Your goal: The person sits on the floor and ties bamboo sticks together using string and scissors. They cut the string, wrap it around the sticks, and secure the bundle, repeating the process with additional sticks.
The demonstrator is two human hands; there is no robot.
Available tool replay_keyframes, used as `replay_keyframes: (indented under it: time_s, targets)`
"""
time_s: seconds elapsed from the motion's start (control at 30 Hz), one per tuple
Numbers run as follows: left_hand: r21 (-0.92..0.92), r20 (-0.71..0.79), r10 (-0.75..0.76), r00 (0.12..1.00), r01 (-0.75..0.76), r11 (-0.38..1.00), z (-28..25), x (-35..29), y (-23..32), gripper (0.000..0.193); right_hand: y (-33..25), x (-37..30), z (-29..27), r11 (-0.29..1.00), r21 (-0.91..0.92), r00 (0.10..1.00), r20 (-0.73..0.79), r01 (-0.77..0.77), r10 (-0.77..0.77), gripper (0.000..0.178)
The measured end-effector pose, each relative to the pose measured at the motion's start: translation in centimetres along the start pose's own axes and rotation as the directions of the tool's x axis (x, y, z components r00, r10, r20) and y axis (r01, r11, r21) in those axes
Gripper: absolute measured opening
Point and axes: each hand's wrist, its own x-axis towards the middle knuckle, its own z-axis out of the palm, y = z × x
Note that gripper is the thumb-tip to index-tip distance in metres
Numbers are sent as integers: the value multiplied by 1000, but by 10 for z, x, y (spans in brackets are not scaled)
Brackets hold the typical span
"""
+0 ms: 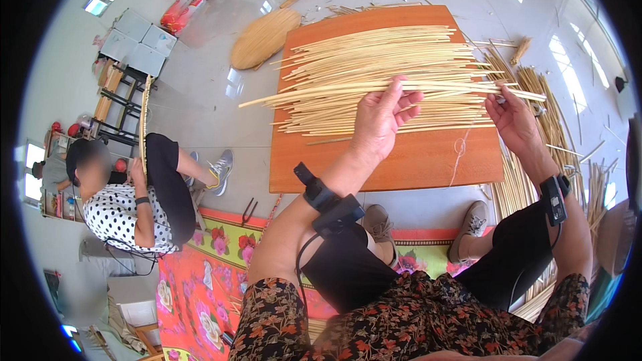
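Stalks point(448, 85), thin and pale, span your two hands above the brown table point(381, 174), their ends reaching past its left and right edges. Your left hand point(384, 117) pinches them between thumb and fingers over the table's middle, other fingers loosely curled; your right hand point(515, 117) pinches them by the table's right edge. Beneath, a straw-coloured row point(394, 45) leaves wood showing along the table's near edge. Tiled floor point(214, 110) gives room left of the table; loose sticks point(531, 90) crowd its right. Any marking on your right wrist device point(554, 202) is too small to read. Your hands hide part of the row; the seated co-worker point(127, 217), left of the table, is partly blurred.
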Motion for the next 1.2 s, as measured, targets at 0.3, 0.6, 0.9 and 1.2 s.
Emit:
replay_keyframes:
  time_s: [0.3, 0.6, 0.9, 1.2]
  targets:
    - [105, 27, 307, 951, -308, 945, -2, 3, 24, 27, -13, 18, -29, 992, 124, 1000, -7, 26, -26, 15]
    - [727, -63, 843, 535, -554, 406, 17, -35, 119, 34, -19, 19, -8, 973, 114, 961, -212, 203, -176, 13]
    - [954, 193, -229, 954, -128, 270, 4, -6, 26, 38, 25, -31, 49, 985, -162, 997, 34, -68, 74, 15]
    - [805, 40, -687, 725, 384, 452, 20, -7, 23, 41, 30, -40, 46, 899, -411, 985, 16, -152, 174, 21]
